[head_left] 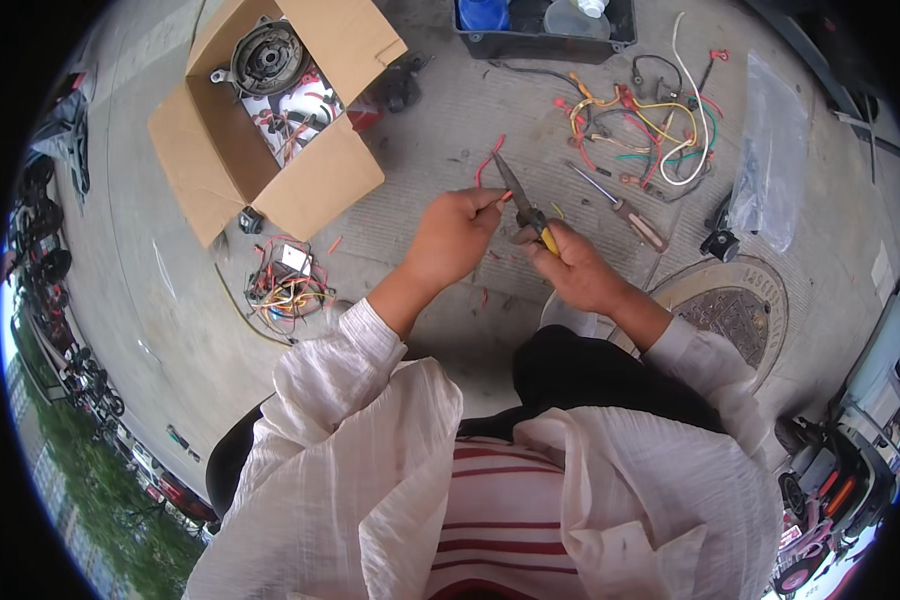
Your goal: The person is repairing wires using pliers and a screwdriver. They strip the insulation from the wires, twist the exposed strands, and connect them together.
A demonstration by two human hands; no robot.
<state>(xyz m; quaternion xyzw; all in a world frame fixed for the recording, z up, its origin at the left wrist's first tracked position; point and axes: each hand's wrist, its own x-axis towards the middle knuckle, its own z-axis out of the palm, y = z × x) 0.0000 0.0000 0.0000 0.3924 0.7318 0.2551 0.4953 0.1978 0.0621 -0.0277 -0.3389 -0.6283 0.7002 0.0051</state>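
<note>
My right hand is closed around long-nosed pliers with yellow grips, their dark jaws pointing up and to the left. Between the thumb and fingers of my left hand is a short piece of red-orange wire, its end right at the plier jaws. Whether the jaws bite on it I cannot tell. Just beyond my hands a longer red wire lies on the concrete. To the right rests a screwdriver with a brownish handle. Beneath my hands is a small red scrap.
An open cardboard box holding a round metal part stands far left; a wire bundle lies nearer. Far right are tangled coloured wires and a clear plastic bag. A black bin sits beyond, a manhole cover at right.
</note>
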